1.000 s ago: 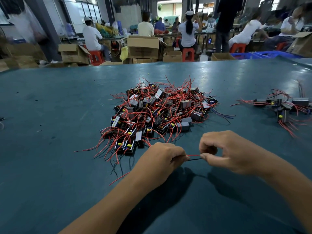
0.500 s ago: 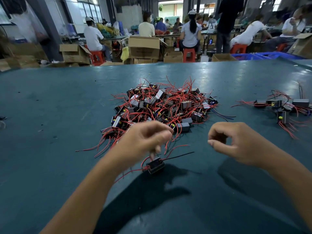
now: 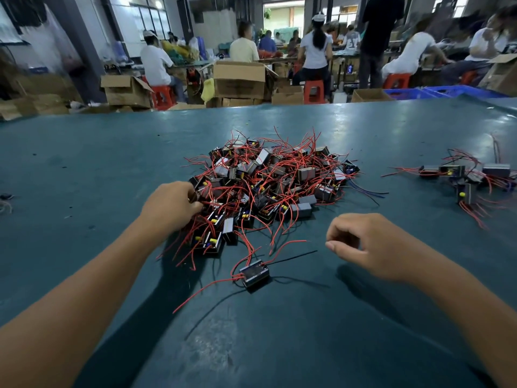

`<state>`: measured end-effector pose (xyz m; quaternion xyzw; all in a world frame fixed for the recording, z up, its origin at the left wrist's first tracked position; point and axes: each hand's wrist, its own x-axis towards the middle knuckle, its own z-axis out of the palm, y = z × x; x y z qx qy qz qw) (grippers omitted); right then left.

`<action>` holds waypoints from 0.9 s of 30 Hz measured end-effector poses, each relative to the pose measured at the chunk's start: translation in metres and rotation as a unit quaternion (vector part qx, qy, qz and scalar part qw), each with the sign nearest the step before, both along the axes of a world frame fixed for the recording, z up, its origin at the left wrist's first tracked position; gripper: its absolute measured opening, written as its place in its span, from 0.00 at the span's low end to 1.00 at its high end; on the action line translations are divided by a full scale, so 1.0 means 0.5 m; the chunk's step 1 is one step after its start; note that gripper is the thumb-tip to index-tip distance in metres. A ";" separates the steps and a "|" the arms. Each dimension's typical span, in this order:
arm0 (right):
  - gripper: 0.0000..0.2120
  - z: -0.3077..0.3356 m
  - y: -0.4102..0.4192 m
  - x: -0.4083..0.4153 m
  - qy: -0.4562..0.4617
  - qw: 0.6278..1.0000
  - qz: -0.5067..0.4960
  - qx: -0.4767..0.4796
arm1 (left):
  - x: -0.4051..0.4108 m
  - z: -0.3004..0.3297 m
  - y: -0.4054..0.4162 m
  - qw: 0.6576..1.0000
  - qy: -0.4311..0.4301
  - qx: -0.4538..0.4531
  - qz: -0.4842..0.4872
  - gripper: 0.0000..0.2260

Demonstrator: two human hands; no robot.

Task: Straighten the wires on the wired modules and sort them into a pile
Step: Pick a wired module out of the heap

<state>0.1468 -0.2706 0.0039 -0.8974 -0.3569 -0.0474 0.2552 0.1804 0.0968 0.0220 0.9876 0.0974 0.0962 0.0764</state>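
Left hand (image 3: 170, 208): fingers curled into near-left edge of tangled heap of wired modules (image 3: 274, 183), fingertips hidden among red wires; whether it grips one cannot be told. Right hand (image 3: 372, 242): loosely curled, holding nothing, above teal table (image 3: 84, 169). Single module (image 3: 255, 273): lies apart, nearer, between both hands. Smaller pile (image 3: 464, 177): far right, partly cut off

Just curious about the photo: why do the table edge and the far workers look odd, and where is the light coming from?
Head view: the wide lens bows the table edge; background workers are soft; overhead glare sheens the tabletop; both hands cast shadows toward the camera.
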 end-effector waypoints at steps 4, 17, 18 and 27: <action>0.07 -0.004 -0.009 0.009 -0.005 1.000 -0.014 0.006 | 0.003 0.043 -0.002 0.998 -0.059 -0.023 0.004 0.07; 0.05 0.002 0.000 0.005 -0.019 0.999 -0.023 0.014 | -0.088 0.164 -0.156 0.806 -0.120 -0.548 -0.187 0.06; 0.05 0.004 0.000 0.003 -0.025 0.999 -0.031 0.025 | -0.098 0.144 -0.180 0.781 -0.078 -0.589 -0.193 0.08; 0.17 0.021 0.005 -0.021 0.149 0.962 0.061 0.221 | -0.141 0.011 -0.290 0.650 0.095 -0.695 -0.293 0.10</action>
